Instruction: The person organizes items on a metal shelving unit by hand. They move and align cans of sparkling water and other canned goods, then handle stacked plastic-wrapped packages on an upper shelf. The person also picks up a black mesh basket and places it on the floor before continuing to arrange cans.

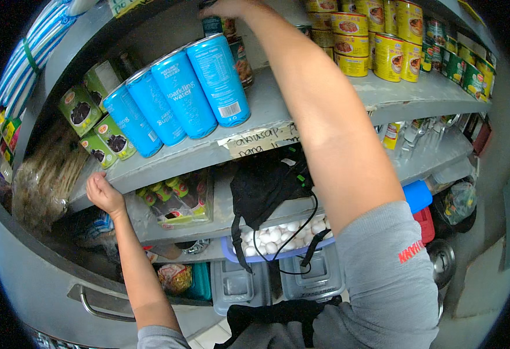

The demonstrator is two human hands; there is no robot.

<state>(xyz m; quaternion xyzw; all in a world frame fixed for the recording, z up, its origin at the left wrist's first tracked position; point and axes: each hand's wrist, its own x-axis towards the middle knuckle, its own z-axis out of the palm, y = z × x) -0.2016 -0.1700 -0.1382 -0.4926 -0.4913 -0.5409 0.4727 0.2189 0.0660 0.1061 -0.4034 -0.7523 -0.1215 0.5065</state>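
My left hand (104, 195) rests at the front edge of the grey upper shelf (263, 98), fingers curled over it. Just behind it stand several green cans with dark fruit pictured on them (116, 140). Blue sparkling-water cans (184, 94) line the shelf front between my arms. At the top of the view, my right hand (231, 8) is blurred and partly cut off. Its fingers are at a small stack of dark cans (212, 26) behind the blue cans; I cannot tell whether they grip one.
Yellow cans (388, 56) are stacked on the right. Below hang a black bag (257, 187) and its straps, before a tray of white eggs (277, 237). Lidded plastic bins (239, 283) sit lower. A cabinet door with a metal handle (100, 312) stands at left.
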